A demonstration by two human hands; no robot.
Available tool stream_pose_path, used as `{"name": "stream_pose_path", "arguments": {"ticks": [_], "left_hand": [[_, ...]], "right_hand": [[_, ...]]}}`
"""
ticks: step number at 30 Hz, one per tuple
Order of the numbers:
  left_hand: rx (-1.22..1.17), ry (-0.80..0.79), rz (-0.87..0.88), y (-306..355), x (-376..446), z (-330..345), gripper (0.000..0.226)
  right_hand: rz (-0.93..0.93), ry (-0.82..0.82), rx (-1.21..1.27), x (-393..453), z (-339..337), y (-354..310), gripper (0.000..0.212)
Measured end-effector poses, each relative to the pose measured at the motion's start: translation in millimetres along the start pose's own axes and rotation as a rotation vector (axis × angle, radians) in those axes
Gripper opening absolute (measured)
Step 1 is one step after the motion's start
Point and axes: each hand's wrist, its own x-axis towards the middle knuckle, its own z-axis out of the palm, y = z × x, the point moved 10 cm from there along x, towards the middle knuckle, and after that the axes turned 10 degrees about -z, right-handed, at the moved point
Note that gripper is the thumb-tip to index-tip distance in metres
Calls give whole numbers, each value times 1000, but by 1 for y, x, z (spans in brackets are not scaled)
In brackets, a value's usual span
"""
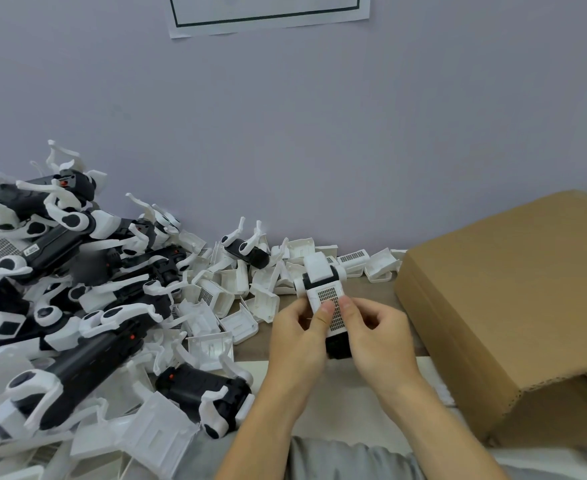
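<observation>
Both my hands, left [299, 327] and right [377, 327], pinch the black-and-white unit [326, 289]; thumbs should press its grille cover evenly, flush.

With the held device [326, 292] as the dial's centre, the left hand [299, 336] grips it from seven o'clock and the right hand [378, 337] from five. A pile of like devices [63, 271] fills the table [375, 289] from eight to ten o'clock, reaching the wall [320, 133] behind. Loose shell covers [222, 299] lie scattered from ten to one, between the pile and the cardboard box [503, 299], which sits at three. A paper sheet [268, 22] hangs on the wall at twelve.
</observation>
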Motion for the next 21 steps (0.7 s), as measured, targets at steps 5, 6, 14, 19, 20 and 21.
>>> {"name": "stream_pose_path", "arguments": {"ticks": [5, 6, 14, 19, 20, 21], "left_hand": [[-18, -69, 12, 3, -2, 5, 15], [-31, -96, 9, 2, -2, 8, 18], [17, -62, -31, -3, 0, 4, 15], [37, -19, -27, -2, 1, -1, 15], [26, -17, -31, -3, 2, -1, 14], [4, -12, -40, -4, 3, -2, 13]], "right_hand": [[-30, 58, 10, 0, -5, -2, 32], [-29, 78, 14, 0, -6, -1, 30], [65, 66, 159, -2, -4, 8, 15], [61, 69, 148, 0, -6, 3, 18], [69, 69, 160, 0, -5, 5, 14], [81, 77, 177, -1, -5, 6, 11]]}}
